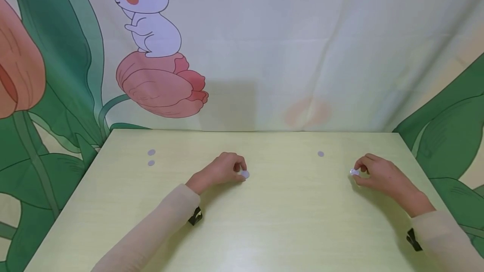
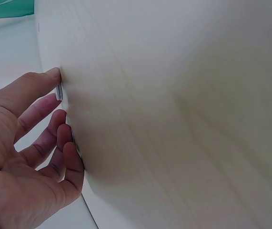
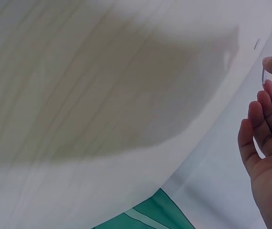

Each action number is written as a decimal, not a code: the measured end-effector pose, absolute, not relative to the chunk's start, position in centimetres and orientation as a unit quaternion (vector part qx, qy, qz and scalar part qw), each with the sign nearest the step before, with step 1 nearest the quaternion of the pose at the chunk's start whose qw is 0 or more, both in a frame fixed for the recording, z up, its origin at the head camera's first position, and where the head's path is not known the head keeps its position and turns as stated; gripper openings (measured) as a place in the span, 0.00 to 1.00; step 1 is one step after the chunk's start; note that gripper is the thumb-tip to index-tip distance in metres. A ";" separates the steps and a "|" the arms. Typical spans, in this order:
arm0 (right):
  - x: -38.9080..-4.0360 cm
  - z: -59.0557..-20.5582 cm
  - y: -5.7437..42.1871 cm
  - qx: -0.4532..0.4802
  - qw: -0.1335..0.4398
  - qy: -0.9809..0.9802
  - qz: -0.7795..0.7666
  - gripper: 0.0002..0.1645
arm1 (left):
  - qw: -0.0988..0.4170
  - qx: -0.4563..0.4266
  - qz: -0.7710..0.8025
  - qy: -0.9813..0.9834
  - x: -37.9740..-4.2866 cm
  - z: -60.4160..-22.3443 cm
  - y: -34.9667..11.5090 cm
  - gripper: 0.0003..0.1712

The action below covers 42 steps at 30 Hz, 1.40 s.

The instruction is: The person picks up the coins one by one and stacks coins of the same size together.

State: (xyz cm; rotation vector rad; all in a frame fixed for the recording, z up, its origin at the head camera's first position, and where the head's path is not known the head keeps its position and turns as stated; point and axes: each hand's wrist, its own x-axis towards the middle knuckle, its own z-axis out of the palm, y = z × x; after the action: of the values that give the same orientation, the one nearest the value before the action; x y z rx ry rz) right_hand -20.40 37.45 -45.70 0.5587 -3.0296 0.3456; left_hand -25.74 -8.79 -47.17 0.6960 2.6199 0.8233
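Near the middle of the table, my left hand (image 1: pixel 225 168) pinches a small pale round disc (image 1: pixel 245 174) between thumb and index finger, right at the tabletop. In the left wrist view this disc (image 2: pixel 59 91) shows edge-on, while the other fingers curl down against the surface. Over on the right, my right hand (image 1: pixel 383 176) holds another small shiny disc (image 1: pixel 354 172) by its edges with thumb and index finger. The right wrist view shows that disc (image 3: pixel 264 75) above the table, its remaining fingers loosely bent.
Two similar discs (image 1: pixel 151 152) lie one behind the other at the table's back left. A single disc (image 1: pixel 320 153) lies toward the back, left of my right hand. Behind the pale wooden table (image 1: pixel 264 221) hangs a printed cloth (image 1: pixel 242 53) with a rabbit and tulips.
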 end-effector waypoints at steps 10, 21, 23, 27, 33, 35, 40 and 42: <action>-20.4 -45.8 37.1 0.184 0.018 -0.976 0.116 0.14 | 0.156 0.240 0.286 0.914 -25.7 -47.2 -8.8 0.10; -20.0 -45.6 35.6 0.208 0.025 -0.969 0.127 0.12 | 0.158 0.237 0.286 0.915 -25.8 -47.5 -8.9 0.10; -20.0 -45.5 35.2 0.221 0.028 -0.966 0.132 0.12 | 0.157 0.238 0.286 0.915 -25.8 -47.5 -8.9 0.10; -20.0 -45.4 34.4 0.237 0.032 -0.961 0.138 0.11 | 0.154 0.242 0.288 0.914 -25.8 -47.4 -8.8 0.10; -20.2 -45.2 33.5 0.240 0.019 -0.958 0.153 0.10 | 0.156 0.243 0.287 0.913 -25.8 -47.3 -8.8 0.10; -20.3 -45.2 33.2 0.240 0.015 -0.958 0.155 0.09 | 0.155 0.243 0.286 0.914 -25.7 -47.2 -8.8 0.10; -20.6 -45.3 32.7 0.235 0.001 -0.960 0.155 0.08 | 0.155 0.242 0.283 0.915 -25.6 -47.2 -8.8 0.10; -20.7 -45.3 32.5 0.230 -0.004 -0.961 0.153 0.08 | 0.155 0.241 0.282 0.915 -25.6 -47.2 -8.8 0.10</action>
State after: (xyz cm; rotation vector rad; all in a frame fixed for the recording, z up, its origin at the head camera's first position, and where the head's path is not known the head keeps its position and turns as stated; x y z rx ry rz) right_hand -20.71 32.51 -45.34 0.7243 -3.0276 0.4832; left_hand -25.62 -8.81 -47.21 0.6901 2.6223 0.8086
